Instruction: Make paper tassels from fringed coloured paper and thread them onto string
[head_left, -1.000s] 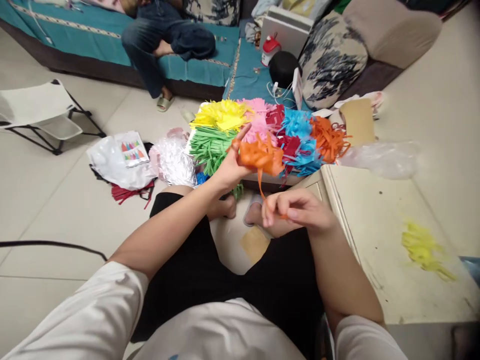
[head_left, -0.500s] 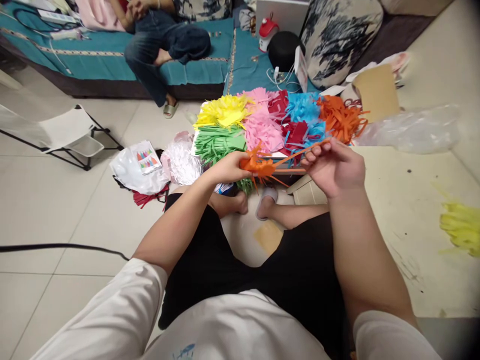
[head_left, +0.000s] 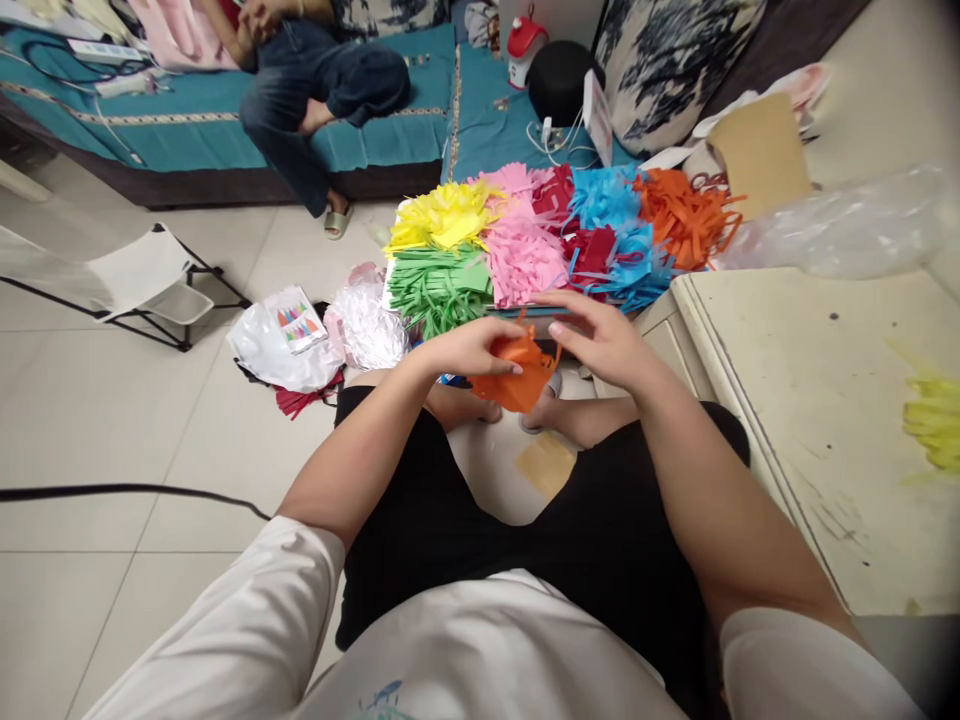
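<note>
An orange fringed paper tassel (head_left: 519, 382) is gripped between the thumb and fingers of my left hand (head_left: 471, 350), above my knees. My right hand (head_left: 606, 342) is beside its right edge, thumb and fingers apart; whether the thumb touches a strand I cannot tell. Just beyond my hands lie piles of fringed paper: green (head_left: 439, 285), yellow (head_left: 442, 218), pink (head_left: 525, 255), dark red (head_left: 589, 250), blue (head_left: 637, 262) and orange (head_left: 686, 220).
A pale cabinet (head_left: 817, 400) stands at my right with a yellow fringed bundle (head_left: 934, 425) on it. Clear plastic wrapping (head_left: 847, 225) lies behind. At left are a white bag (head_left: 277, 350) and a folding stool (head_left: 142, 265). Another person (head_left: 300, 90) sits on the teal sofa (head_left: 172, 130).
My right hand has come down and left, toward the tassel, from a stretched orange strand. The tassel has turned and shows a flat, wider side in my left hand.
</note>
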